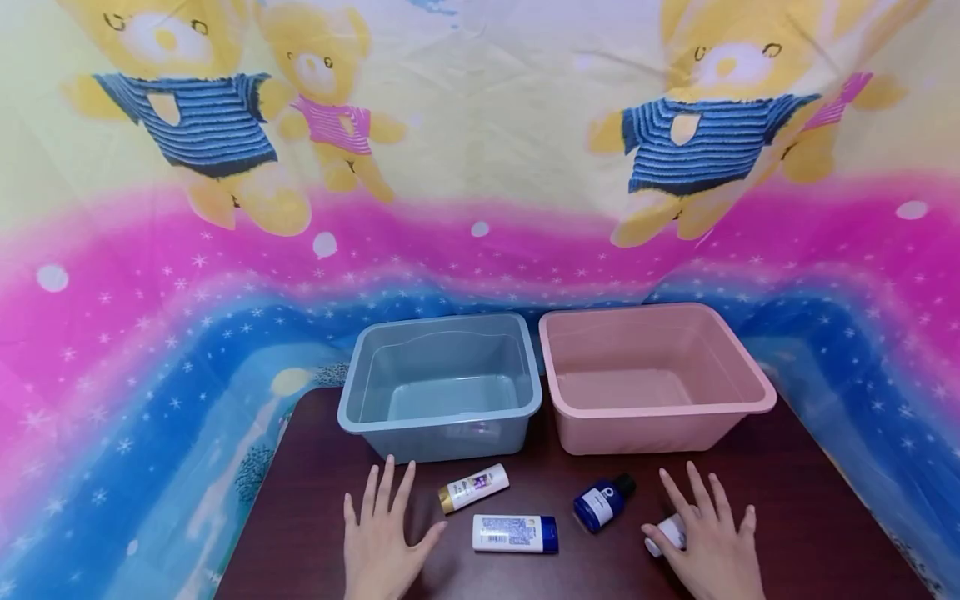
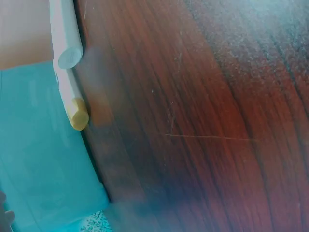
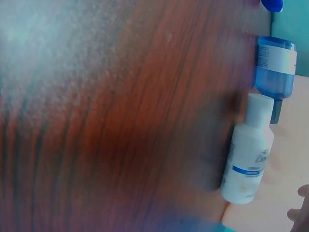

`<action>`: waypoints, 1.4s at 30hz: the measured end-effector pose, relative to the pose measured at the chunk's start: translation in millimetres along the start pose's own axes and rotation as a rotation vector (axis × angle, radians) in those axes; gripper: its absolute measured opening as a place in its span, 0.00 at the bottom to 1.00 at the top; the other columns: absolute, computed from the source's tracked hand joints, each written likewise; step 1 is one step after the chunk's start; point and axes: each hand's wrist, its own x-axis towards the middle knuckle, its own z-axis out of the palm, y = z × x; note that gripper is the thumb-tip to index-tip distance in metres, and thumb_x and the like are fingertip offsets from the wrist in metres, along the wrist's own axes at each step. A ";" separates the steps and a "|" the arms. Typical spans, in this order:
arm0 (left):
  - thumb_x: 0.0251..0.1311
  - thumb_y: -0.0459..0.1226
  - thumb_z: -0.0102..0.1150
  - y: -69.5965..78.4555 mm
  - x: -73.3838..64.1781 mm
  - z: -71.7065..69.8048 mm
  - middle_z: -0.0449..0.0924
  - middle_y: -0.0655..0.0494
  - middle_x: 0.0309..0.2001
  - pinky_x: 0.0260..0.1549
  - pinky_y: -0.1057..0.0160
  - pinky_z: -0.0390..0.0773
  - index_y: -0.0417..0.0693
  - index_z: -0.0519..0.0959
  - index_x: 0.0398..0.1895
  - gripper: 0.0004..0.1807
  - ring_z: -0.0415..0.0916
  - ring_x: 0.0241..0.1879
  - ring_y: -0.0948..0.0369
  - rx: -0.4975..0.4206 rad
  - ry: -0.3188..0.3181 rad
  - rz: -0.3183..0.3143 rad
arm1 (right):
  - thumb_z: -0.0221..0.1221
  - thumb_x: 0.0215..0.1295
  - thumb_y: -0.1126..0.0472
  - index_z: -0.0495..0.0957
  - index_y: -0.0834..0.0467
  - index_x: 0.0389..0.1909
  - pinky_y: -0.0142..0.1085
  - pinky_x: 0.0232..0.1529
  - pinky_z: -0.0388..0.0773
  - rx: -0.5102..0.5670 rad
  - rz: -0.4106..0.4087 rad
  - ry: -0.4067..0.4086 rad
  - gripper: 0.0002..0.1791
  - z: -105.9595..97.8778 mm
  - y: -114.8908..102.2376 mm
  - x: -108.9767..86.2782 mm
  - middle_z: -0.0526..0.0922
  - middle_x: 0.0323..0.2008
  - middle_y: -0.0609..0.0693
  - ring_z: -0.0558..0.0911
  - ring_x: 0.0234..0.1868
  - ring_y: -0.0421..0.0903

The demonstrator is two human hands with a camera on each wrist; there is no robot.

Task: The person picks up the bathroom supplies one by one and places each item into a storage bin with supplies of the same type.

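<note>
- Left hand (image 1: 386, 542) and right hand (image 1: 712, 546): each grip spread, holding nothing.
- White-capped bottle (image 3: 247, 162) lies at the right hand's nine o'clock, partly hidden; it may roll, so closing round its body seems wise.
- Gold-capped bottle (image 1: 474, 488) lies at the left hand's two o'clock, probably best pinched midway.

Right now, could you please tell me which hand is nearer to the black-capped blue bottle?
Right. The right hand is close by, right of the blue bottle; the left hand is farther away, to its left.
</note>
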 end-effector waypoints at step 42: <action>0.56 0.49 0.66 -36.6 20.7 -21.4 0.53 0.54 0.77 0.62 0.36 0.59 0.60 0.56 0.78 0.46 0.53 0.73 0.47 -0.281 0.226 -0.122 | 0.53 0.59 0.25 0.52 0.43 0.78 0.75 0.60 0.40 0.032 0.033 -0.107 0.50 2.9 2.8 -13.9 0.55 0.73 0.63 0.54 0.69 0.69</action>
